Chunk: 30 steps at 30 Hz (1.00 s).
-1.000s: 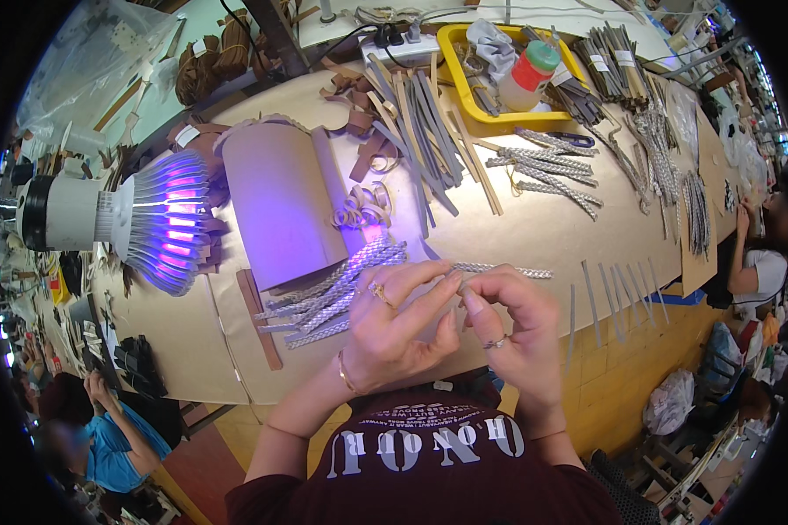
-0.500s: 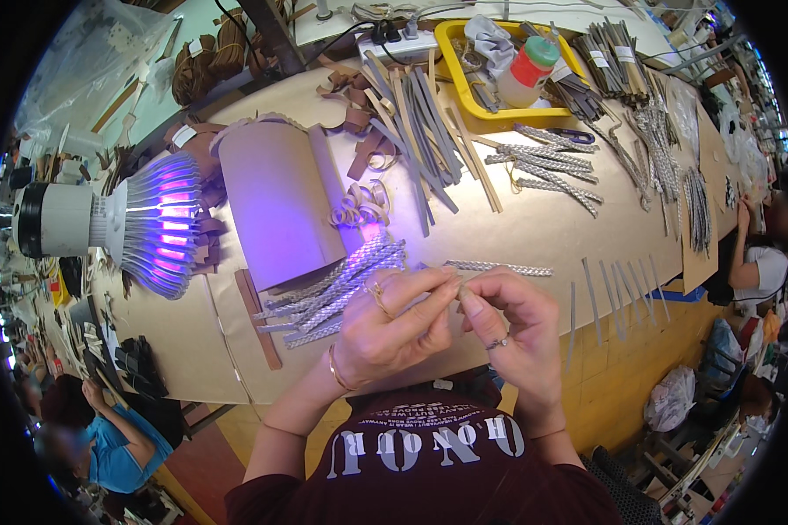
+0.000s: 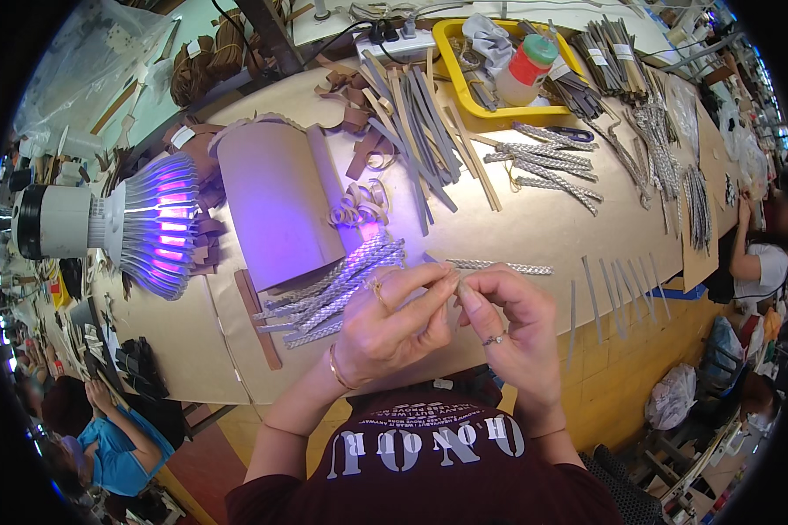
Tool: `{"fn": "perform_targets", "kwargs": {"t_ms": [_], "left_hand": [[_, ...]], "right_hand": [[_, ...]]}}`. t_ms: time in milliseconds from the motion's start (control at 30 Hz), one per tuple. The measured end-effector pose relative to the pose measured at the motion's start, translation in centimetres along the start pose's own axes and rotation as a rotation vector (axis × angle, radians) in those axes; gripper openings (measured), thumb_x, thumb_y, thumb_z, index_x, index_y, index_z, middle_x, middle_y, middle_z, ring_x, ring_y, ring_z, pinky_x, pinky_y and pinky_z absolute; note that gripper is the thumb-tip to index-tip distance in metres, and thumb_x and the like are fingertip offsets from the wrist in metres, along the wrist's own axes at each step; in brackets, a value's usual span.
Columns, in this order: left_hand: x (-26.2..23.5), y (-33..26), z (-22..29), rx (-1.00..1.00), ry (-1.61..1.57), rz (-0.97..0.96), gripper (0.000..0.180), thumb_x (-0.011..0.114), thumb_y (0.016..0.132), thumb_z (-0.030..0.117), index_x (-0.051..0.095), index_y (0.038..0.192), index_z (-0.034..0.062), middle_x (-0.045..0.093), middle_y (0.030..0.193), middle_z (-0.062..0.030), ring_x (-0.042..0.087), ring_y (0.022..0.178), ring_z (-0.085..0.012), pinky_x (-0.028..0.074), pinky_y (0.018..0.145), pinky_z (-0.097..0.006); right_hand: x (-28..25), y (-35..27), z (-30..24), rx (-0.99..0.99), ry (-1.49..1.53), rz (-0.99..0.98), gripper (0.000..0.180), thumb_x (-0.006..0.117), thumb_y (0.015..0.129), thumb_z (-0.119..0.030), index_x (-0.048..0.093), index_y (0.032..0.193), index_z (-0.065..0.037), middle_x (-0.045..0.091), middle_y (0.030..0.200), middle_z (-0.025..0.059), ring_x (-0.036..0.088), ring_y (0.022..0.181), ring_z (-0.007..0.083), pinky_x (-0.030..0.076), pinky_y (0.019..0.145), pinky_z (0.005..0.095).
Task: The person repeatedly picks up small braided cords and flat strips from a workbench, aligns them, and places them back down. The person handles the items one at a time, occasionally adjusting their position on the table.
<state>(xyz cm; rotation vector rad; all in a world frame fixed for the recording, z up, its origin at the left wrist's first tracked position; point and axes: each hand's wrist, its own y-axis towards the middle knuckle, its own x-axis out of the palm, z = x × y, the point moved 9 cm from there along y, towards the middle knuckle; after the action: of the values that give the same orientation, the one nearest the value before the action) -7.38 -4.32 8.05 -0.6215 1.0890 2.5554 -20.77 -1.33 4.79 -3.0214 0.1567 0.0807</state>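
At the near edge of the worktop, both hands are meeting over a thin strip: the left hand is pinching one end of the small grey strip between thumb and forefingers, grip narrow and closed on it, while the right hand is nipping the same piece from the other side, fingertips touching the left ones. Judging by the pose, they are working the strip end, folding or braiding it; the next move likely calls for fine fingertip control and keeping tension even. A finished braided strip, silvery and ropey in texture, is lying just beyond the hands. A pile of similar braided strips is sitting left of them, glinting under purple light from a finned lamp. A smooth tan cardboard roll is lying beside the lamp. Flat grey and tan strips are fanning out farther back, near a yellow tray holding a bottle with red cap. Loose narrow strips are lying to the right.
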Motion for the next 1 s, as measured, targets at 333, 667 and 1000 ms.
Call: {"fn": "perform_targets", "kwargs": {"t_ms": [333, 667, 1000], "left_hand": [[0.3, -0.2, -2.0, -0.283, -0.147, -0.060, 0.021, 0.073, 0.076, -0.006, 0.074, 0.097, -0.0023, 0.071, 0.097, -0.0125, 0.071, 0.083, -0.0209, 0.057, 0.073, -0.029], [0.2, 0.5, -1.1, -0.107, -0.051, -0.095, 0.023, 0.073, 0.075, -0.005, 0.070, 0.098, -0.0028, 0.067, 0.096, -0.0113, 0.067, 0.073, -0.0234, 0.055, 0.063, -0.031], [-1.1, -1.7, -6.2, -0.650, -0.543, 0.137, 0.017, 0.063, 0.090, 0.001, 0.069, 0.106, -0.0023, 0.069, 0.102, -0.0106, 0.068, 0.076, -0.0178, 0.054, 0.069, -0.031]], "right_hand": [[1.1, -0.2, -1.9, -0.236, -0.395, 0.079, 0.005, 0.060, 0.095, 0.000, 0.061, 0.099, 0.002, 0.061, 0.090, 0.0118, 0.061, 0.071, 0.0205, 0.048, 0.065, 0.0303], [1.1, 0.0, -2.0, -0.265, -0.496, 0.073, 0.006, 0.062, 0.094, 0.000, 0.062, 0.099, 0.002, 0.062, 0.089, 0.0120, 0.061, 0.071, 0.0212, 0.049, 0.064, 0.0305], [-0.2, 0.0, 0.0, -0.171, -0.283, -0.042, 0.006, 0.058, 0.095, -0.002, 0.061, 0.098, 0.001, 0.059, 0.086, 0.0065, 0.056, 0.070, 0.0132, 0.046, 0.066, 0.0254]]}}
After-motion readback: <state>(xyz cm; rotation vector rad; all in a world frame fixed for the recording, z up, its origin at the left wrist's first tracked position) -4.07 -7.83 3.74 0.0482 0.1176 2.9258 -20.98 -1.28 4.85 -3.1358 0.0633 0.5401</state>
